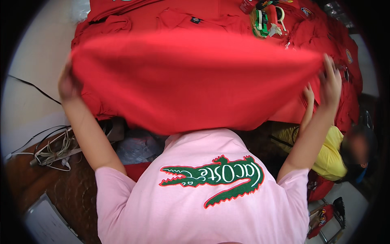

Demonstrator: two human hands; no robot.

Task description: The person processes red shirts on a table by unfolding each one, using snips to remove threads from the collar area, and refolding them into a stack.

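Observation:
A wide piece of plain red cloth (183, 81) is stretched in the air between my two hands, its lower edge sagging toward my chest. My left hand (70, 81) is closed on its left corner; motion blurs the fingers. At the opposite corner, my right hand (332, 81) grips the cloth with raised fingers. The cloth's top edge is smeared by movement. Behind it on the table lies a red shirt (174, 22) with a dark neck label. Whether the held cloth is also a shirt cannot be made out.
More red garments (321, 34) cover the table. A green tape dispenser (260, 23) stands at its far right. Close to my right arm is a co-worker in a yellow top (331, 154). Tangled cables (55, 148) and a clear plastic bag (138, 146) are at lower left.

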